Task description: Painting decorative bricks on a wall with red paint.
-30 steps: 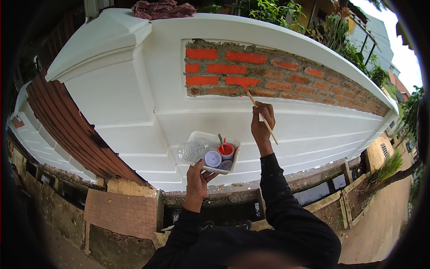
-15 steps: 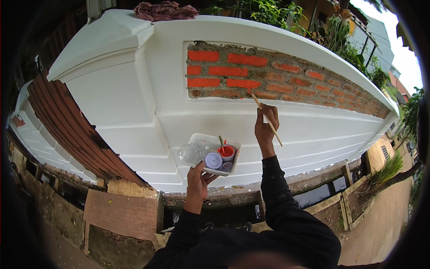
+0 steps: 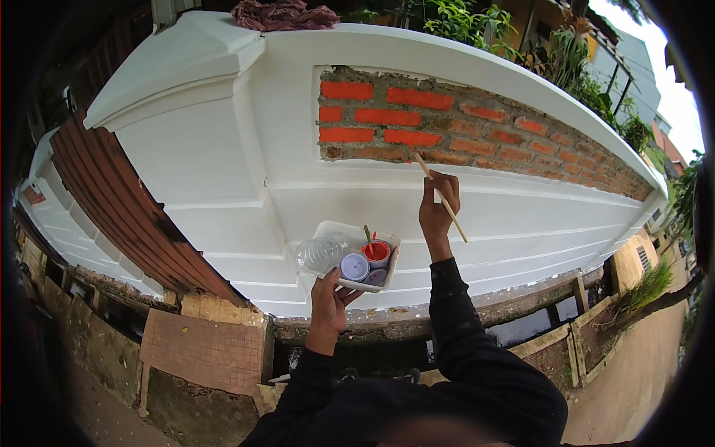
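Between the fingers of my right hand (image 3: 441, 208) is a thin wooden paintbrush (image 3: 448, 206), its tip at the lower edge of the brick panel (image 3: 477, 128). Several bricks at the panel's left are bright orange-red (image 3: 412, 138); those farther right look duller and weathered. My left hand (image 3: 328, 304) grips the near edge of a white plastic tray (image 3: 392, 277). In the tray stand an open pot of red paint (image 3: 377, 252) with a stick in it, a lidded pot (image 3: 354, 266) and another pot lying beside it. A clear plastic bottle (image 3: 311, 255) leans over the tray's left side.
A white wall (image 3: 298, 208) surrounds the panel. On its top lies a crumpled maroon cloth (image 3: 284, 15); plants (image 3: 469, 26) rise behind. A brown slatted gate (image 3: 134, 208) is at left. Below runs a drainage ditch (image 3: 380, 354) with a tiled slab (image 3: 205, 354) across it.
The brush tip has shifted slightly down and away from the last orange-red brick. My right hand has moved a little left. The left hand and tray hold still.
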`<state>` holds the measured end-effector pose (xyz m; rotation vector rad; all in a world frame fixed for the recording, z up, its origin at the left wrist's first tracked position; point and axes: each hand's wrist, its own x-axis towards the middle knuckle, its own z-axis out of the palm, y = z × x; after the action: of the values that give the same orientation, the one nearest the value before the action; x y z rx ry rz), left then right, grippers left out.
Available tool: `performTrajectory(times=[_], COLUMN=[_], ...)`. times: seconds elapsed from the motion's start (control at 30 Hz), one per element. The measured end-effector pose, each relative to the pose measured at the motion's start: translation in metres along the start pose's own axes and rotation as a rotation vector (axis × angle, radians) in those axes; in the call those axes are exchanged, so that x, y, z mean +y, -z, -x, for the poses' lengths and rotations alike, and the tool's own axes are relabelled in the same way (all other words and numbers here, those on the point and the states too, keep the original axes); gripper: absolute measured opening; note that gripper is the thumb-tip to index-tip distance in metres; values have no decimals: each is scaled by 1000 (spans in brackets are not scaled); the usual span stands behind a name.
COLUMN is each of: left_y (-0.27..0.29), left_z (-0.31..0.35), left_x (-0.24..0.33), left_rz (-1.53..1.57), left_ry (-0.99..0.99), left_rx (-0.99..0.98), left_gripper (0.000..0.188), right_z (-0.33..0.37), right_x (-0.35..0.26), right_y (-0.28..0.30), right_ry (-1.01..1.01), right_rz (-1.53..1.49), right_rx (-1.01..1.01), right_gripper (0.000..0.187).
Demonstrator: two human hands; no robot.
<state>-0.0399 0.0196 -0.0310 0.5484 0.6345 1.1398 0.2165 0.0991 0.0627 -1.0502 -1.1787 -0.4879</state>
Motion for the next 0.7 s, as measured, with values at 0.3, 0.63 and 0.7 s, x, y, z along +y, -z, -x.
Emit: performTrajectory(times=[0.3, 0.63, 0.7], left_y=[5, 5, 5], left_z=[-4, -5, -7], left_x=[-3, -1, -1], left_rz=[72, 78, 80], left_ry=[27, 33, 21], left_rx=[-20, -27, -19], left_gripper=[49, 49, 48], right_z=[-2, -3, -4], right_x=[-1, 12, 12], right_y=[5, 20, 17], right_ry=[16, -49, -43], right_rz=[-8, 53, 51], right_rx=[1, 175, 150], right_gripper=[14, 14, 14])
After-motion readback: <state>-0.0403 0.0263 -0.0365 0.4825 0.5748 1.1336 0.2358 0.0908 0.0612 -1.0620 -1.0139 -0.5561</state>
